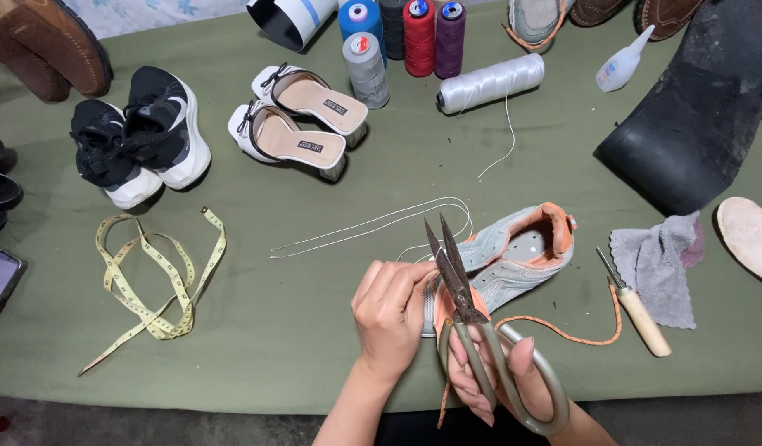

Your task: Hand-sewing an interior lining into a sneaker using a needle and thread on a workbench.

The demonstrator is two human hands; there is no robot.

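My right hand (500,376) grips large metal scissors (472,318) by the handles, blades pointing up and nearly closed. My left hand (391,312) pinches a white thread (372,225) beside the blades, touching the toe of a grey and orange sneaker (521,252) lying on the green cloth. The thread loops away across the cloth to the left and back. An orange lace (575,337) trails from the sneaker toward the right.
Green table cloth (298,330) holds a yellow tape measure (162,285), black sneakers (141,136), white heeled sandals (302,120), thread spools (414,37), a white thread cone (490,83), glue bottle (622,62), an awl (637,307), grey rag (657,260), black rubber sheet (695,116).
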